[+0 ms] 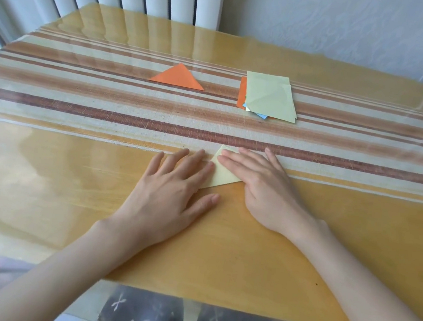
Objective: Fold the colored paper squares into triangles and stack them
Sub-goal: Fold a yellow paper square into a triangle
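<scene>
1. Nearest, on the glossy yellow-wood desk (221, 253): the left hand (172, 190) and right hand (263, 182) both lie flat, fingers (234, 161) straight and spread, pressing down and gripping nothing.
2. Under them, touching both, is the pale yellow folded paper triangle (223, 173), at the near edge of the striped cloth runner (105, 111). My guess is it's featherlight, thin and slippery on that shiny top. So pin it flat while creasing, then pinch a corner or slip a fingertip under an edge to lift.
3. Further back: 1 orange folded paper triangle (179, 77) lying alone, probably the stack's start.
4. To its right, well apart, is the loose pile of unfolded colored paper squares (269, 95), pale yellow on top.
</scene>
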Demonstrator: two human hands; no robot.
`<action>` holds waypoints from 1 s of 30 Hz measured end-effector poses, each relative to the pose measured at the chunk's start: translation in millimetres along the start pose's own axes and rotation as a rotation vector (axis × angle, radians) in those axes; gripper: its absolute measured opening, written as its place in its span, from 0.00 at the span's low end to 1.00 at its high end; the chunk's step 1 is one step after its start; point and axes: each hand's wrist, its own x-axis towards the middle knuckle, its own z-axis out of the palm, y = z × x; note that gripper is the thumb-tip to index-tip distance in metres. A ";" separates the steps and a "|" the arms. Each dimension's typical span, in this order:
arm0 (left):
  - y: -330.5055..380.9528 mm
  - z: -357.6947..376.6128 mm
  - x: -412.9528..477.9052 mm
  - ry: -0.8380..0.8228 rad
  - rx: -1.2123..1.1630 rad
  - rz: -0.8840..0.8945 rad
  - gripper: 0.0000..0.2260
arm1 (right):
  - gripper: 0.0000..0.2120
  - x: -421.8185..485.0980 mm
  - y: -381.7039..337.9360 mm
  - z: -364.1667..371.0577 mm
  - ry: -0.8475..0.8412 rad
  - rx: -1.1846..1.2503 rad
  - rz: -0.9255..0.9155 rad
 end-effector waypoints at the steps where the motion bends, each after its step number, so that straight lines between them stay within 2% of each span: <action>1: 0.0 -0.8 -6.5 0.003 0.006 -0.005 0.32 | 0.34 0.4 -1.0 -0.9 0.001 0.003 0.008; 6: 1.1 -0.7 -38.3 0.015 0.003 -0.039 0.30 | 0.33 -0.3 -1.5 -0.7 -0.011 0.001 0.016; 12: 2.8 -4.6 -53.3 0.122 -0.031 -0.033 0.24 | 0.32 -1.5 -1.8 -1.2 -0.018 0.022 0.011; 16: 0.5 -9.8 -30.0 0.181 -0.230 -0.190 0.17 | 0.32 -3.0 0.7 -1.0 0.037 0.166 0.008; 19: 4.5 -8.8 -9.4 0.156 -0.222 -0.266 0.17 | 0.29 -5.4 2.4 -0.1 0.112 0.210 0.010; 21: 5.5 -6.4 -4.4 0.175 -0.209 -0.267 0.19 | 0.25 -5.2 3.1 1.4 0.153 0.161 -0.049; 26: -1.3 0.8 -6.6 0.250 -0.270 -0.213 0.22 | 0.26 -3.7 3.6 5.1 0.188 0.141 -0.100; 28: -4.0 0.4 -6.7 0.256 -0.362 -0.205 0.20 | 0.26 -4.4 5.4 5.6 0.190 0.162 -0.091; 30: -7.4 -0.5 -6.5 0.255 -0.476 -0.206 0.13 | 0.27 -4.7 6.0 5.2 0.188 0.180 -0.086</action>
